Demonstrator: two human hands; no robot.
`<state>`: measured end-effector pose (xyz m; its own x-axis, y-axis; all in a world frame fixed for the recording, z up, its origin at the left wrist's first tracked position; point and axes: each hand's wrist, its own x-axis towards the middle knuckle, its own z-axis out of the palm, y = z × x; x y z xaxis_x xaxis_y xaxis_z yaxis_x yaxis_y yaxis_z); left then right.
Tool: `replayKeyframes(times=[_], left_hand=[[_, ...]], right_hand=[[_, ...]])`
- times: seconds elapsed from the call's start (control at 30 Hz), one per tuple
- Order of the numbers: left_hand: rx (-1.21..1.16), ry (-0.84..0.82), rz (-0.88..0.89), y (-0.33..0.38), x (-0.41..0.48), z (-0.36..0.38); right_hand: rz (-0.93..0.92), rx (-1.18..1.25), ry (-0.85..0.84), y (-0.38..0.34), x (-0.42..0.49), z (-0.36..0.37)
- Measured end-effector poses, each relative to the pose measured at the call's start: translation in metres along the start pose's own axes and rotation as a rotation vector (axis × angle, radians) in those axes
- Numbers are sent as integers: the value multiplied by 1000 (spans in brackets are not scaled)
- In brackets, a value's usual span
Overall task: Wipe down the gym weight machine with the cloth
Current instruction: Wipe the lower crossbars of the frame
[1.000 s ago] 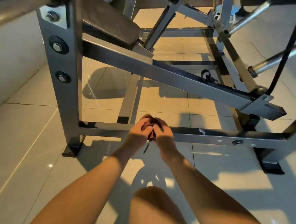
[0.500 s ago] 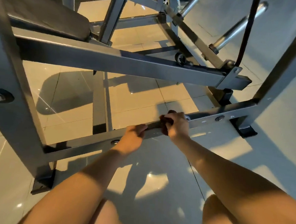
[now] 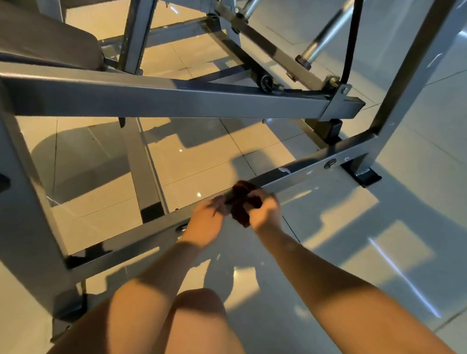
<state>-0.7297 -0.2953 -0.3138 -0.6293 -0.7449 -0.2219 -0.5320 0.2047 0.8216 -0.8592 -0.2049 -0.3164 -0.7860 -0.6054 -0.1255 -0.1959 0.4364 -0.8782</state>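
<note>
Gripping one cloth (image 3: pixel 242 206): right hand (image 3: pixel 265 213); left hand (image 3: pixel 205 222) on one bar (image 3: pixel 295 178).

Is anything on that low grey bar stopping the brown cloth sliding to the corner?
Nothing visible. The right hand grips the dark brown cloth on the low grey metal bar; only a flat round bolt sits ahead, before the upright grey post.
</note>
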Motion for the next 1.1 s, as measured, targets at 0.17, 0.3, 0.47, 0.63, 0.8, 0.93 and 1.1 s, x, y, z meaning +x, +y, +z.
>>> replayKeyframes(times=[0.17, 0.3, 0.47, 0.63, 0.8, 0.93, 1.1], left_hand=[[-11, -13, -51, 1, 10, 4], [-67, 75, -38, 6, 17, 11], [-92, 94, 41, 3, 6, 15], [-69, 86, 14, -7, 2, 21], [-157, 167, 14, -3, 6, 24], [-64, 93, 12, -14, 7, 26], [27, 91, 61, -24, 6, 23]], right_hand=[[60, 40, 151, 10, 26, -28], [62, 161, 120, 8, 27, 5], [60, 307, 63, 12, 12, 45], [92, 367, 64, 38, 27, 32], [274, 472, 153, 32, 34, 6], [27, 203, -117, 30, 3, 42], [163, 345, -69, 33, 12, 43]])
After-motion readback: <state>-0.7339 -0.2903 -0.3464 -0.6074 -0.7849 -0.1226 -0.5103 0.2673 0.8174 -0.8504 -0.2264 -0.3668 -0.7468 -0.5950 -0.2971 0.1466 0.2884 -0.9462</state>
